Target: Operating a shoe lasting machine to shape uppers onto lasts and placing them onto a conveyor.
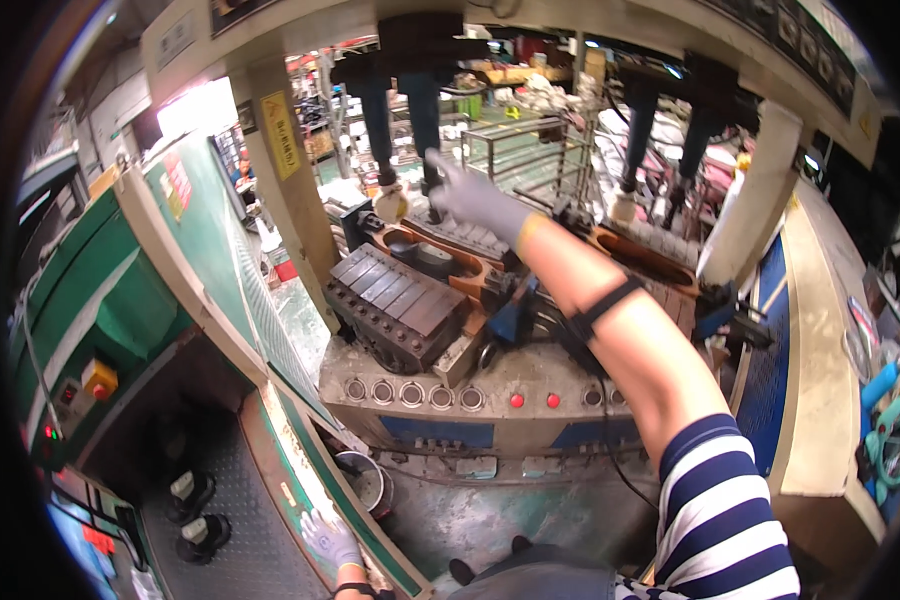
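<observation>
My right hand, in a grey glove, reaches far forward into a press machine, fingers spread, touching a dark vertical rod above a brown mould cradle. It holds nothing that I can see. A cream-coloured knob hangs on the neighbouring rod just left of the hand. My left hand, also in a grey glove, rests flat with fingers spread on the green slanted edge at the lower left.
A dark ribbed metal block lies on the machine bed, with round buttons, two of them red, along the front panel. A second mould station sits to the right. A green cabinet with an orange button box stands left. A bucket is below.
</observation>
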Motion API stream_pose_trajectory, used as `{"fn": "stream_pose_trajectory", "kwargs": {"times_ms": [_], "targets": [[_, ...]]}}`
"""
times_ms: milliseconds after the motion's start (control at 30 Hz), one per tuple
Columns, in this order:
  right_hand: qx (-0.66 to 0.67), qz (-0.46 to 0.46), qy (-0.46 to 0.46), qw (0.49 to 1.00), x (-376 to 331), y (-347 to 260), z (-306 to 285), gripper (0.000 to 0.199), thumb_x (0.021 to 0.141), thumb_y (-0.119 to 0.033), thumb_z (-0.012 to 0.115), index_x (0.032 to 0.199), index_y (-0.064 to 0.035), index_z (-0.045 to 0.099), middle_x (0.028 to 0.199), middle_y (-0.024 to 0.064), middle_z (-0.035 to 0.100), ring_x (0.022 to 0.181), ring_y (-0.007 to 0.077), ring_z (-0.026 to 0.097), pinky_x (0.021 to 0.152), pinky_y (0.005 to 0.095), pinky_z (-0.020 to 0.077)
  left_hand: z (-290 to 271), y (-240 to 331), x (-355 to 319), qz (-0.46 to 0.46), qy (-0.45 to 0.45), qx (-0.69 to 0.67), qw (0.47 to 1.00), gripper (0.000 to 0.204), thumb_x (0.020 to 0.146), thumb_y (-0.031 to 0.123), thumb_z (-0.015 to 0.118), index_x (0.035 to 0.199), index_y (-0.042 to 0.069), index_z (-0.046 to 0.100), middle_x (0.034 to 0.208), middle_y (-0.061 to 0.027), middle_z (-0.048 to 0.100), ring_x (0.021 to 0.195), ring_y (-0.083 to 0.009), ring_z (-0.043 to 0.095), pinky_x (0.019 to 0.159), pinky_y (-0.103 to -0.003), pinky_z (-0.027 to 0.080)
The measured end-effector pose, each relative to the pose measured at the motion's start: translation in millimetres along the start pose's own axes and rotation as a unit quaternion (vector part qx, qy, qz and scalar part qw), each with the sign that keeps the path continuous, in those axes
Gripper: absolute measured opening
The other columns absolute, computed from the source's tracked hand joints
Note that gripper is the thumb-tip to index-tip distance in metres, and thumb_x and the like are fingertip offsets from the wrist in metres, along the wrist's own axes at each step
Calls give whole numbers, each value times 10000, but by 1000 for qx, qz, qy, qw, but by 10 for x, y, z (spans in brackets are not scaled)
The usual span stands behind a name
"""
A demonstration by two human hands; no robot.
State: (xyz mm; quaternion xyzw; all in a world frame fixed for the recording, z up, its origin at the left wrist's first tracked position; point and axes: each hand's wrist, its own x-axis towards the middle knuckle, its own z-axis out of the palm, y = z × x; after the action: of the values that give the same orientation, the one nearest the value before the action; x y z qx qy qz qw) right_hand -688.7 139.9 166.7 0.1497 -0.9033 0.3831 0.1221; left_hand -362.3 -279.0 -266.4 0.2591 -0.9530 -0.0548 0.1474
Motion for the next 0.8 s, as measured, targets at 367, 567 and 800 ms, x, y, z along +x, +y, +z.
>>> {"fn": "stream_pose_trajectory", "kwargs": {"times_ms": [367,567,800], "targets": [[-167,-210,-266,926,-2069,1525,931,370,956,-365,472,992,-37,640,883,184,660,801,330,654,716,448,514,-1,11,-25,-46,-6,-48,998,574,837,294,581,1348,45,494,1483,-187,410,1408,-358,317,1173,-484,225],[-12,84,-299,950,-3983,2755,1380,501,983,-449,436,860,-23,670,771,128,687,715,277,667,713,395,505,-553,292,5,124,115,-81,982,364,950,363,537,1132,82,680,1071,-219,660,995,-381,601,885,-481,481],[58,427,-272,861,-5231,3249,1459,607,962,-514,407,727,-41,705,758,147,704,760,302,688,754,419,512,-559,370,-6,68,19,-79,994,467,961,459,491,1159,76,668,1135,-231,647,1050,-399,581,953,-491,449]]}}
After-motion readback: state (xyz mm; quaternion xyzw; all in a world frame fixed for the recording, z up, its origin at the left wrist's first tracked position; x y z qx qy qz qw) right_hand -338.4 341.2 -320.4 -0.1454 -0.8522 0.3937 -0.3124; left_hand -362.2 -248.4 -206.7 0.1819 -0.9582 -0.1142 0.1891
